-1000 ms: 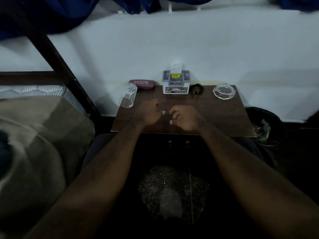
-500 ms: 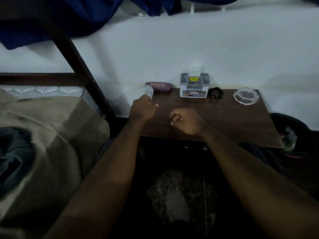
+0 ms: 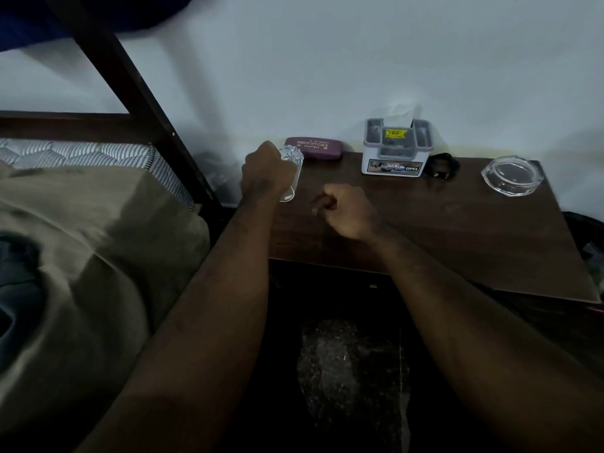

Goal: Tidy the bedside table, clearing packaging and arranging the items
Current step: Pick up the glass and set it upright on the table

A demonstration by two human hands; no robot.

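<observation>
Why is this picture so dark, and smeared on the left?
Head view: dim light leaves the table murky. Head view, left: the blanket is smeared by motion blur. Head view, back: the glasses case lettering reads clearly.

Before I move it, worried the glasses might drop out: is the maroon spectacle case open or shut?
Shut: the maroon oblong spectacle case lies flat with its lid closed, lettering facing up.

A tan blanket (image 3: 98, 243) lies on the striped mattress (image 3: 81, 154).
</observation>
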